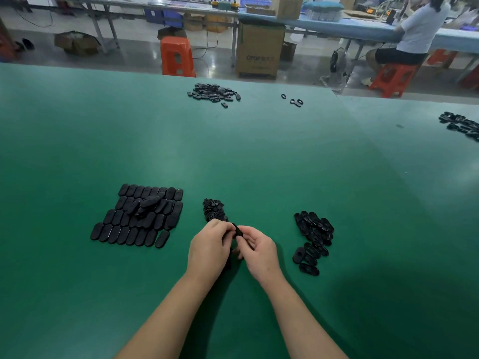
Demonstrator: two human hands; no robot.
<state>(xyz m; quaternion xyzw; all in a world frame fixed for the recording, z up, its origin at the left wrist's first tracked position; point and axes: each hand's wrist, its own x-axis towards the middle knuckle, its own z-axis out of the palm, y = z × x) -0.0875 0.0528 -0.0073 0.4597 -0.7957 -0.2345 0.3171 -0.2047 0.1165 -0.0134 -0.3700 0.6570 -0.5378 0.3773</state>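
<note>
**Black oval part held over green worktop**

Left hand and right hand, fingers curled, together pinch one black oval part above the worktop. Small-parts heap just beyond; tiled oval covers left; slotted ovals pile right.

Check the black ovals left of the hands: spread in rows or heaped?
Spread: the ovals lie flat in neat rows, a few loose ones piled on top.
</note>
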